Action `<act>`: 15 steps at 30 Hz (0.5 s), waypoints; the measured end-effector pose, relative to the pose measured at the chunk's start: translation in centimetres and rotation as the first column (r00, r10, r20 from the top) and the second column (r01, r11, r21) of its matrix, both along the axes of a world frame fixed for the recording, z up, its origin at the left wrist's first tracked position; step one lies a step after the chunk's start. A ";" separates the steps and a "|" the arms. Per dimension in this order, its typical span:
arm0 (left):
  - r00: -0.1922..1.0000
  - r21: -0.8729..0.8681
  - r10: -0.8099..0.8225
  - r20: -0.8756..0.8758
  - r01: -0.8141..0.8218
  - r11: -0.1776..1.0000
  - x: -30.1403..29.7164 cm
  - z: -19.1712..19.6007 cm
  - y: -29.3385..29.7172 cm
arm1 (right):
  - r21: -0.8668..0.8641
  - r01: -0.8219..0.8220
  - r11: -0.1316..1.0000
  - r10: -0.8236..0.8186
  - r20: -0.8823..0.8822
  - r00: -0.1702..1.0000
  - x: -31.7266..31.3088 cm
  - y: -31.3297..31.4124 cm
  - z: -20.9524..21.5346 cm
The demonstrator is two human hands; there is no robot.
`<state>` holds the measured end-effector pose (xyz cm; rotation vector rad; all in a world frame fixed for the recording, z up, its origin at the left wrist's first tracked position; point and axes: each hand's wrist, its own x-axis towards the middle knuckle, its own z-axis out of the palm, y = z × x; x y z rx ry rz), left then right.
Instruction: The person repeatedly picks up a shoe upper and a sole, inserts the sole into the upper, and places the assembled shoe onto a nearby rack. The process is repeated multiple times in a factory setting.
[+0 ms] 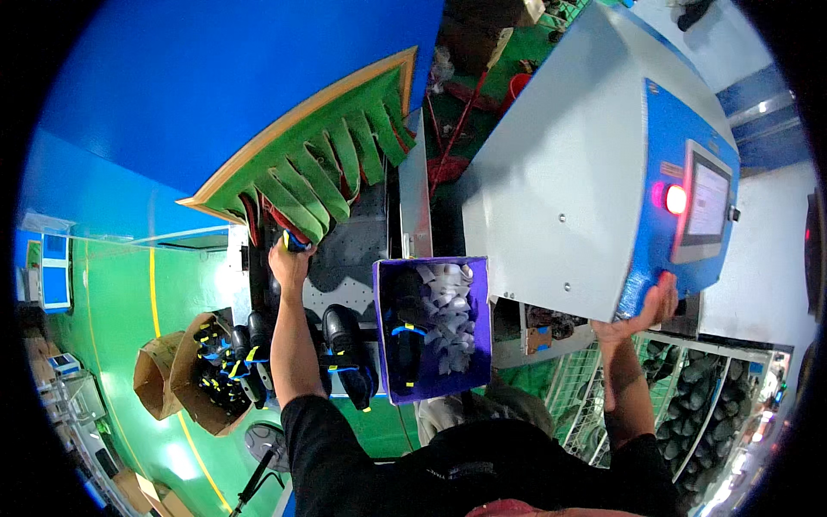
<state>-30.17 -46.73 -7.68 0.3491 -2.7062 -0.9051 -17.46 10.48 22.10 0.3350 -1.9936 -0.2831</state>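
My left hand point(289, 261) reaches forward and is shut on a small blue and yellow item point(296, 242), seemingly part of a shoe, right at the green flap curtain point(332, 172) of a machine opening. My right hand point(648, 308) rests with its fingers spread against the lower corner of the blue control panel point(659, 155) on a grey machine housing point(560, 172). Between my arms stands a purple crate point(478, 327) holding a black shoe point(403, 332) and white paper pieces point(448, 310). Black shoes with blue and yellow trim point(347, 349) lie beside the crate.
The panel carries a lit red button point(676, 200) and a touchscreen point(708, 202). A cardboard box point(183, 362) full of similar shoes stands on the green floor at the left. A wire cage point(715, 396) with dark items is at the right.
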 end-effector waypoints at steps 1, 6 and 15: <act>0.998 0.095 0.041 -0.050 -0.037 0.995 0.5 2.1 1.5 | -0.003 -0.003 1.000 0.003 0.013 1.000 0.1 -0.2 0.4; 0.979 0.529 0.181 0.099 -0.206 0.823 11.0 18.1 7.5 | -0.283 -0.027 0.959 0.100 0.247 0.964 3.2 -1.0 1.7; 0.853 0.919 -0.484 -0.197 0.332 0.211 28.4 22.1 28.1 | -0.954 0.300 0.026 0.987 0.072 0.145 12.9 -7.0 -0.7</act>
